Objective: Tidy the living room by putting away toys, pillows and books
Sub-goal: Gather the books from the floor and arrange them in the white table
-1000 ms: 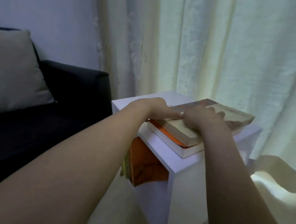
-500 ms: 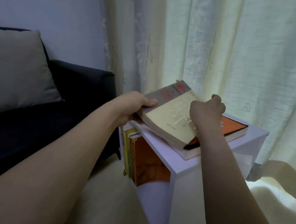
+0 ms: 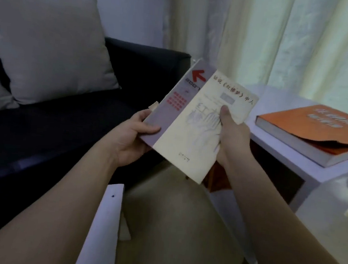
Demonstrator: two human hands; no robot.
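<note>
book (image 3: 193,125) sits tilted between my hands, long axis running up-left; left hand (image 3: 134,137) pinches its spine edge, right hand (image 3: 232,135) clamps the open edge, nearer the desk (image 3: 278,146).

Left hand (image 3: 135,136): bare, forearm reaching in from lower left, palm turned up, fingers curling under and thumb pressing over the edge of a cream-and-grey paperback book (image 3: 193,121). Right hand (image 3: 233,137): bare, forearm extending from lower right, thumb lying flat on the cover, fingers hiding beneath.
</note>
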